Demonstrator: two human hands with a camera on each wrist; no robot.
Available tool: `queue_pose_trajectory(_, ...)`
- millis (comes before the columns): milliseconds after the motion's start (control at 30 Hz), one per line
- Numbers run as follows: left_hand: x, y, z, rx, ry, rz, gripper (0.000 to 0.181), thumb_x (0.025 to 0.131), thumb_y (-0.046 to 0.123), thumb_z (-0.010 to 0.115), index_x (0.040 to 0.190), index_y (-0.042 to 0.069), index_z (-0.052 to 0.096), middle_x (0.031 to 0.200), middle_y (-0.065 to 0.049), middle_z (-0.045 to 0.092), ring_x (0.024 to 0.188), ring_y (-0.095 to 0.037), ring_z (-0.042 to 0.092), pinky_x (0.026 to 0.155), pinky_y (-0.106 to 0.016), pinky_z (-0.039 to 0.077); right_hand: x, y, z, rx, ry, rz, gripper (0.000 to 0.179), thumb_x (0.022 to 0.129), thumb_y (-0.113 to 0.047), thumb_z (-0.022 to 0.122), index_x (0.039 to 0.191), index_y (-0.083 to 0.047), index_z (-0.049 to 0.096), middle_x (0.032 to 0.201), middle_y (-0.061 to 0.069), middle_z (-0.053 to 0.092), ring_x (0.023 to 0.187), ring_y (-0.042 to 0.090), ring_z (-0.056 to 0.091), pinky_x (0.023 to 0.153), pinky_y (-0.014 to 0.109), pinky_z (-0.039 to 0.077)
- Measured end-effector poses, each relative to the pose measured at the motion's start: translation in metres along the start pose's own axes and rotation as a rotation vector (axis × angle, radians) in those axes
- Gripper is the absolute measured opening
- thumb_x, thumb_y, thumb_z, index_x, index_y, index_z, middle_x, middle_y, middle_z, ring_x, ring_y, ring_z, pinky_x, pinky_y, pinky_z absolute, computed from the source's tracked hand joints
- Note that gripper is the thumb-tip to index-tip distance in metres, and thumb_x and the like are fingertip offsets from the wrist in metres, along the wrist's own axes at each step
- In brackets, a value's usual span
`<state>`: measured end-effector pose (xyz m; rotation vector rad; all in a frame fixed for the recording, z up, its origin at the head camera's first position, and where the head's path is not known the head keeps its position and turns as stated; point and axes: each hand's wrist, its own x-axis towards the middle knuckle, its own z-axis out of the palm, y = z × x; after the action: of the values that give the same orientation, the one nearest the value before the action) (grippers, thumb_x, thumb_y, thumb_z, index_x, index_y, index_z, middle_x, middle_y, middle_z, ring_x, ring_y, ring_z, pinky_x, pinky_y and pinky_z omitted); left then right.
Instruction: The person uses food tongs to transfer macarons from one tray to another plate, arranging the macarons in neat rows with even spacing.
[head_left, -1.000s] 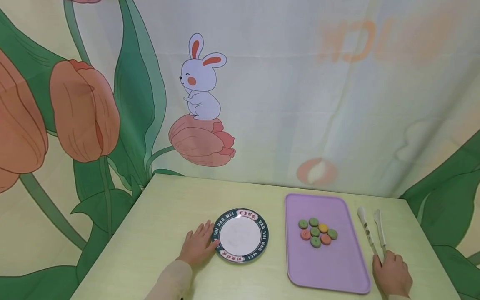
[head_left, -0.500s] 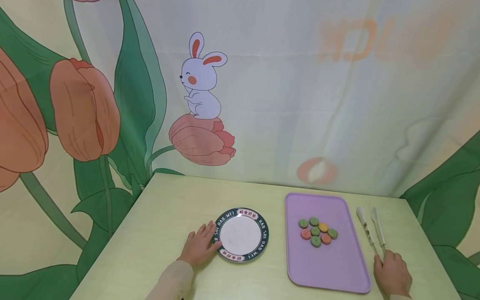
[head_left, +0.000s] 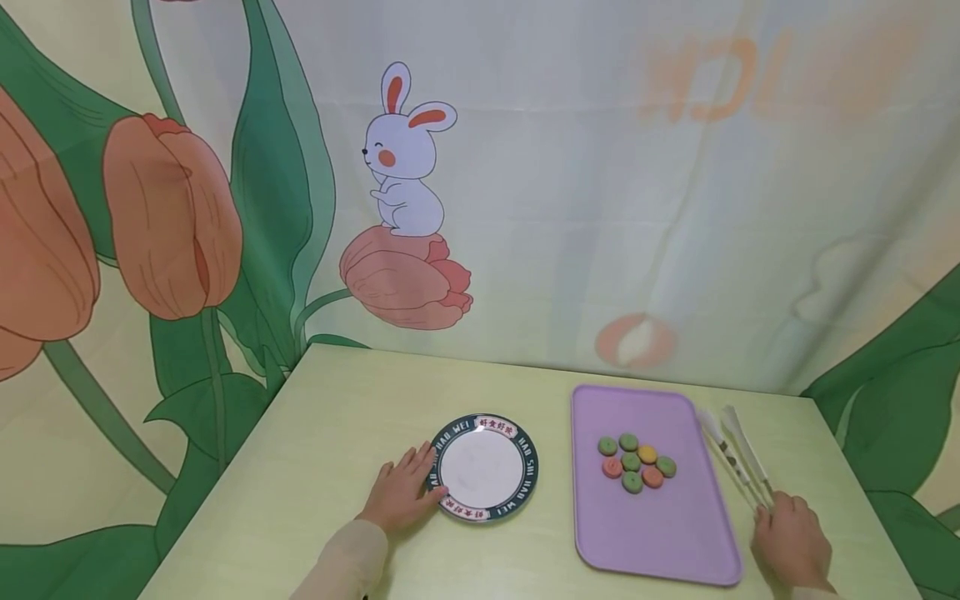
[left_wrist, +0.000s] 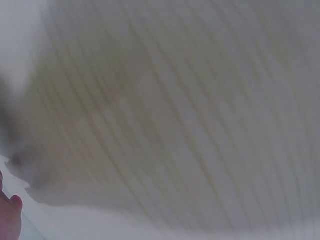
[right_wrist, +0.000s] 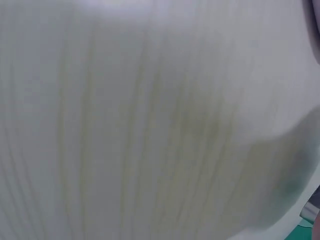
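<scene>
My left hand (head_left: 405, 492) lies palm down at the left of a round plate (head_left: 480, 468) with a white centre and a dark, lettered rim. Its thumb rests on the rim and the other fingers stretch out alongside. In the left wrist view only a bit of fingers (left_wrist: 10, 215) shows. At the right my right hand (head_left: 793, 537) grips the near end of food tongs (head_left: 738, 454) with white tips and metal arms. The tips stand slightly apart, with nothing between them, at the tray's right edge. A metal piece of the tongs (right_wrist: 309, 212) shows in the right wrist view.
Between the hands lies a purple tray (head_left: 652, 542) bearing several small round biscuits (head_left: 631, 461), green, pink and yellow. All stand on a pale wooden table (head_left: 360, 392). Behind its far edge hangs a printed curtain (head_left: 525, 208) with tulips and a rabbit.
The tongs have swung left, their tips now at the tray's right edge and a little closer together. My right hand has shifted slightly. The left hand and plate stay nearly the same.
</scene>
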<state>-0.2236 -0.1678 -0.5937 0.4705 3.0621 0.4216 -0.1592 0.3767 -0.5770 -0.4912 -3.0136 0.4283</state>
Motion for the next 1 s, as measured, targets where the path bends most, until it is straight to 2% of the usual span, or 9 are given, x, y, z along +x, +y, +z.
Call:
queue_pose_trajectory(167,0.000,0.000,0.001,0.004,-0.001,-0.003,0.073,0.084,0.059,0.039,0.139,0.013,0.029,0.146,-0.003,0.024,0.132,-0.029,0.026,0.103,-0.054,0.023,0.002,0.001,-0.002,0.000,0.008,-0.030,0.040,0.087,-0.018,0.043,0.116,0.010,0.041,0.097,0.026,0.047,0.085,0.038,0.049,0.058,0.046,0.043)
queue_pose_trajectory(367,-0.001,0.000,0.006,0.009,-0.022,-0.017,0.079,0.081,0.064,0.038,0.140,0.014,0.024,0.148,-0.003,0.020,0.133,-0.028,0.025,0.104,-0.052,0.023,0.003,-0.001,-0.005,-0.013,0.061,-0.137,0.037,0.085,-0.016,0.045,0.112,0.010,0.045,0.096,0.027,0.049,0.082,0.038,0.051,0.059,0.047,0.044)
queue_pose_trajectory(633,-0.002,0.000,0.008,0.013,-0.022,-0.013,0.083,0.079,0.067,0.038,0.140,0.012,0.026,0.148,-0.004,0.019,0.133,-0.027,0.025,0.102,-0.052,0.025,0.005,-0.005,-0.009,-0.024,0.079,-0.238,0.034,0.084,-0.015,0.048,0.107,0.010,0.048,0.093,0.025,0.052,0.080,0.038,0.053,0.060,0.048,0.045)
queue_pose_trajectory(800,-0.001,0.000,0.009,0.023,-0.028,-0.019,0.085,0.078,0.069,0.037,0.140,0.013,0.026,0.148,-0.003,0.018,0.133,-0.026,0.025,0.102,-0.051,0.025,0.008,-0.008,-0.011,-0.028,0.075,-0.298,0.030,0.083,-0.014,0.051,0.103,0.007,0.050,0.090,0.021,0.053,0.077,0.035,0.054,0.057,0.046,0.045)
queue_pose_trajectory(1000,-0.002,0.000,0.010,0.013,-0.032,-0.024,0.085,0.078,0.069,0.038,0.140,0.014,0.025,0.148,-0.002,0.017,0.133,-0.026,0.024,0.103,-0.051,0.025,0.010,-0.011,-0.015,-0.041,0.045,-0.321,0.030,0.083,-0.015,0.052,0.105,0.006,0.051,0.091,0.019,0.053,0.077,0.033,0.053,0.056,0.044,0.044)
